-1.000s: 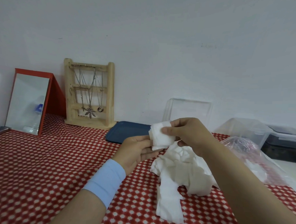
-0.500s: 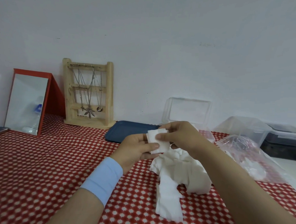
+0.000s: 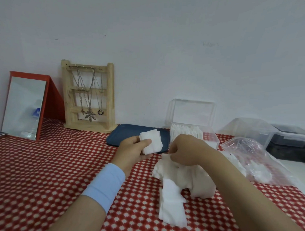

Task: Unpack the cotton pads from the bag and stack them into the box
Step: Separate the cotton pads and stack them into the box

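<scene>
I see the left hand point(image 3: 132, 151) gripping a few pads point(image 3: 151, 143) above the tabletop point(image 3: 43, 163). The right hand point(image 3: 185, 149) pinches the loose pile point(image 3: 180, 180), fingers point(image 3: 173, 157) curled. Behind stands the open, part-filled box point(image 3: 211, 140); the bag point(image 3: 254, 158) lies just right.

Your right hand point(image 3: 187, 149) is off the small stack of pads point(image 3: 151, 142) and down on the loose pile point(image 3: 185, 178), its fingers point(image 3: 174, 157) pinching the pile at its top. Your left hand point(image 3: 132, 149) now holds the stack alone, at nine o'clock from the right.
</scene>
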The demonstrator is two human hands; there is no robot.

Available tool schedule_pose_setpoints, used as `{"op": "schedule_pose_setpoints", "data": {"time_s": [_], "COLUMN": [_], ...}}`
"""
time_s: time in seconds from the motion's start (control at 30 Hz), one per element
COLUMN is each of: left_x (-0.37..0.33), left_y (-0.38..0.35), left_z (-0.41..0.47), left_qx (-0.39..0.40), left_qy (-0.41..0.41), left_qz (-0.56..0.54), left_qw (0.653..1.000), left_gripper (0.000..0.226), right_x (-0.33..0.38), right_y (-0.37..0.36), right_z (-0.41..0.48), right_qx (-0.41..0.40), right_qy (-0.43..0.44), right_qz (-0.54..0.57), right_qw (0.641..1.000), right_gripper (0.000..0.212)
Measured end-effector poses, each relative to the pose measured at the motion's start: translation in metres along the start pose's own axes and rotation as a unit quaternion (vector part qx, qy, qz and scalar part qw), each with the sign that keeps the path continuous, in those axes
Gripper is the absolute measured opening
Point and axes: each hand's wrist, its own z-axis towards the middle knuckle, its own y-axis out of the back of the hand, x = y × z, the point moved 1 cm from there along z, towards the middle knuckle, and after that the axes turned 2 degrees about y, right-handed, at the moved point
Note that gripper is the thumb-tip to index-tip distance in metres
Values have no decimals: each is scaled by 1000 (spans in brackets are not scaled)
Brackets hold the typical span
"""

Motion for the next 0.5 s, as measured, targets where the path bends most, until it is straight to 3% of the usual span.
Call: {"op": "schedule_pose_setpoints", "data": {"time_s": [0.17, 0.3, 0.43, 0.5], "left_x": [-1, -1, -3, -5], "left_y": [3, 5, -2, -6], "left_z": [0, -1, -4, -6], "left_qx": [-72, -101, -17, 32], "left_qy": [-24, -30, 14, 26], "left_qz": [8, 3, -52, -86], "left_qw": [997, 994, 998, 995], "left_gripper": [11, 8, 9, 18], "right_x": [-6, -12, -10, -7], "right_y": [20, 26, 21, 17], "right_z": [-3, -5, -1, -1], "right_qx": [-53, -8, 6, -6], "right_qy": [18, 18, -9, -17], "right_qz": [195, 380, 506, 518], "right_qw": [979, 925, 863, 855], "right_gripper": [17, 19, 16, 15]}}
